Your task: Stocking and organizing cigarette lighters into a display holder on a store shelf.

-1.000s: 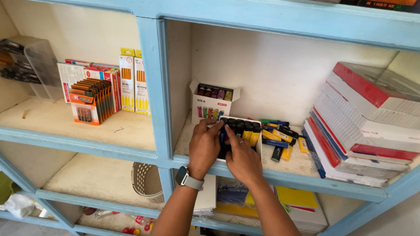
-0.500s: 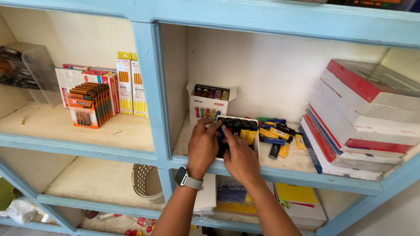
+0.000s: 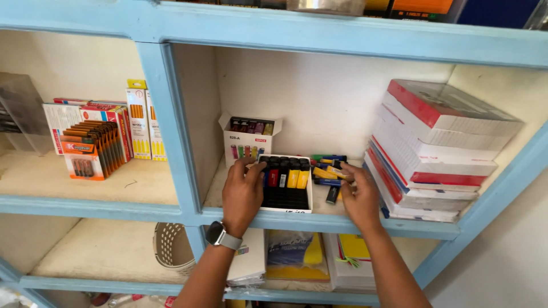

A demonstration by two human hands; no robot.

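Note:
An open white box of markers (image 3: 286, 187) with black caps and red and yellow barrels lies near the front of a blue shelf (image 3: 319, 219). My left hand (image 3: 242, 194), with a watch on its wrist, rests on the box's left side, fingers touching the markers. My right hand (image 3: 359, 197) is to the right of the box, its fingers on the loose yellow and blue markers (image 3: 328, 173) scattered there. Behind stands a small open white box of coloured markers (image 3: 249, 137).
A leaning stack of red and white packs (image 3: 434, 154) fills the shelf's right side. The left compartment holds card packs (image 3: 91, 145) and yellow boxes (image 3: 140, 122). Below are a beige basket (image 3: 171, 248), paper stacks and yellow folders (image 3: 354, 251).
My right hand has moved off the marker box to the loose markers at its right. The box now lies uncovered. The view has shifted slightly.

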